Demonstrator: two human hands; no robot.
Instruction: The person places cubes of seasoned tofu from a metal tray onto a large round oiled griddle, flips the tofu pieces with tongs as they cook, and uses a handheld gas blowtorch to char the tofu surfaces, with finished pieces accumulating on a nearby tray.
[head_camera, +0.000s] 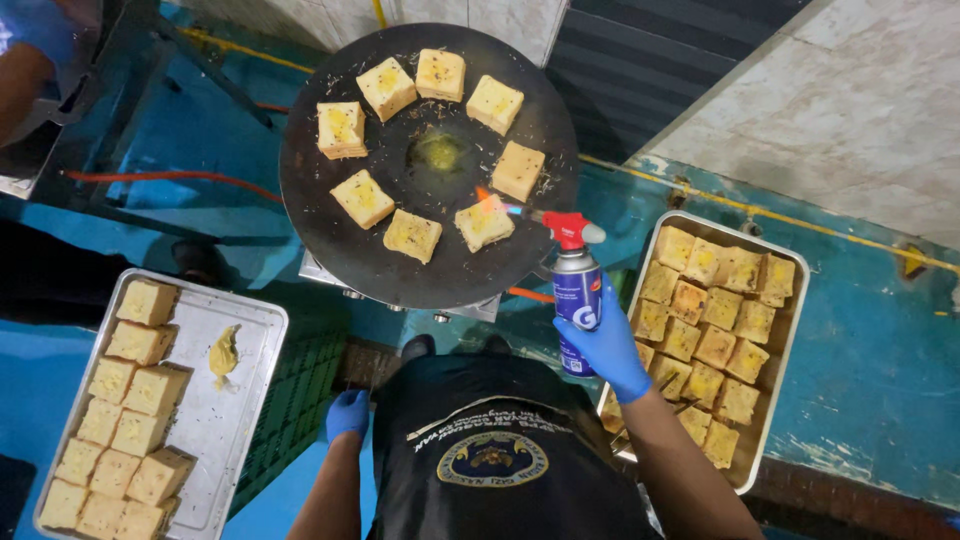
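Observation:
My right hand, in a blue glove, grips a blue gas canister with a red torch head. Its flame plays on a yellow bread cube at the near right of a round black griddle. Several more butter-topped cubes ring the griddle around a melted yellow patch. My left hand, also gloved in blue, hangs by my dark apron with fingers curled and nothing in it.
A metal tray at the left holds pale bread cubes and a lump of butter. Another tray at the right holds browned cubes. The floor is blue. Tiled walls rise beyond. A person's arm shows at the top left.

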